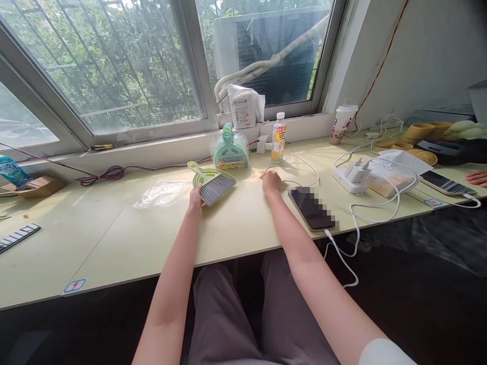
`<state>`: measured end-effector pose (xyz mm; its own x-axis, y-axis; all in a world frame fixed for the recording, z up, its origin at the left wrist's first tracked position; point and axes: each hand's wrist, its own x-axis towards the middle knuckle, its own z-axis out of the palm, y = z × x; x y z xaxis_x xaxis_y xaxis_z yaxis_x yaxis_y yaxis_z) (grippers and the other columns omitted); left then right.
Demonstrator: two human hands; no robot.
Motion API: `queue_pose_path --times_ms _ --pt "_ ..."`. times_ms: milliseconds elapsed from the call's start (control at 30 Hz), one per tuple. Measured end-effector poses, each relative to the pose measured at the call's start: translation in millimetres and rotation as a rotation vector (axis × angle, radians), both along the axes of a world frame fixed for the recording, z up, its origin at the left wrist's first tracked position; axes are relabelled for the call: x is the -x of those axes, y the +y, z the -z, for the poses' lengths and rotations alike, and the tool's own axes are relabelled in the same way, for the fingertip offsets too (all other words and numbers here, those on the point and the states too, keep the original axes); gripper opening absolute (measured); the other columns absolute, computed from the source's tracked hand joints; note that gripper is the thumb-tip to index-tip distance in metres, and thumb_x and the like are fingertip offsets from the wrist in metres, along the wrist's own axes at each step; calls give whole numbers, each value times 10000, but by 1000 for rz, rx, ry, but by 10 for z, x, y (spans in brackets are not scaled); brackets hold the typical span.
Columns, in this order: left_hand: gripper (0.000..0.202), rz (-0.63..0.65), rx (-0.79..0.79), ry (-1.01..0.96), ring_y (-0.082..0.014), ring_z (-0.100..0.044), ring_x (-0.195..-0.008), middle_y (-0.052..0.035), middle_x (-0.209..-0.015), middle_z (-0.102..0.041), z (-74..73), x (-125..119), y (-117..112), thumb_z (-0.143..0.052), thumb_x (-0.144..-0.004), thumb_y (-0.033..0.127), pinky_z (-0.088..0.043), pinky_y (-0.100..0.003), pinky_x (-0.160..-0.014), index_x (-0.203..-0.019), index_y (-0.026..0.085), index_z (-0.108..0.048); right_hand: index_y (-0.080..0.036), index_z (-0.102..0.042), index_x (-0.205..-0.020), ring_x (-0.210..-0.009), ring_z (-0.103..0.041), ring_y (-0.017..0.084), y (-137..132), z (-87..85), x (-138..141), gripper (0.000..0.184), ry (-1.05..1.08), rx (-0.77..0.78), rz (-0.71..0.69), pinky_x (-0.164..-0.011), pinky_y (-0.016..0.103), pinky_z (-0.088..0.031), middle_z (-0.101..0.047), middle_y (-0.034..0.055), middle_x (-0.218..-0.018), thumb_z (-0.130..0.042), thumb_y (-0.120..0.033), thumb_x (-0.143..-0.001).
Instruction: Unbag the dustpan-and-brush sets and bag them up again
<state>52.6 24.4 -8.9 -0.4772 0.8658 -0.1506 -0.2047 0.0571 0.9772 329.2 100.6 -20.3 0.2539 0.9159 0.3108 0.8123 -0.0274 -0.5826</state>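
My left hand (pixel 195 196) grips a small green dustpan (pixel 202 176) with its hand brush by the side, tilted above the table; the grey bristles (pixel 218 188) face up toward me. My right hand (pixel 271 181) is closed on the tabletop, and a bit of something small and orange-brown pokes out by its fingers, too small to name. Behind the hands, a second, teal dustpan and brush set (pixel 230 152) stands in clear wrapping against the sill. Left of my left hand, a crumpled clear plastic bag (pixel 162 194) lies flat.
A drink bottle (pixel 279 138) and a wrapped tissue pack (pixel 243 110) stand at the back. Right of my right arm lie a phone (pixel 311 208), a white power strip (pixel 349 178) and loose cables. Farther right are a paper cup (pixel 342 124) and another person's hand (pixel 477 178).
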Motion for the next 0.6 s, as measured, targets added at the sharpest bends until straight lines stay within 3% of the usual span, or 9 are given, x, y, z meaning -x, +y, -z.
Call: queue_pose_path --times_ms 167,300,467,600 --pt "250 54 36 -28 -194 -647 -796 -49 -835 -620 -1 -44 -9 -588 -849 440 -545 -306 -673 -981 228 -582 -168 -663 -1126 -1053 -618 250 -156 -222 210 372 242 -311 -59 -1002 406 -403 -692 123 -1132 -350 -201 -927" --pt "330 150 -5 -76 -200 -658 -819 -62 -901 -654 -20 -101 -22 -541 -867 501 -537 -302 -652 -1023 215 -596 -252 -699 -990 -1224 -540 234 -450 -362 643 261 165 -431 -375 -1164 507 -149 -667 30 -1218 -448 -245 -916" --pt "403 293 -171 -147 -223 -666 -870 -94 -968 -694 -46 -117 -73 -582 -834 504 -544 -316 -700 -1067 178 -625 -307 -725 -874 -1350 -422 234 -654 -227 1020 209 105 -282 -734 -1160 583 26 -617 -40 -1298 -550 -199 -836" --pt "376 313 -144 -80 -214 -666 -757 -83 -846 -698 -23 -113 -111 -719 -664 200 -551 -342 -722 -1022 131 -627 -326 -720 -940 -1334 -439 245 -591 -74 1059 293 130 -88 -857 -1122 668 1 -606 -52 -1312 -489 -171 -847"
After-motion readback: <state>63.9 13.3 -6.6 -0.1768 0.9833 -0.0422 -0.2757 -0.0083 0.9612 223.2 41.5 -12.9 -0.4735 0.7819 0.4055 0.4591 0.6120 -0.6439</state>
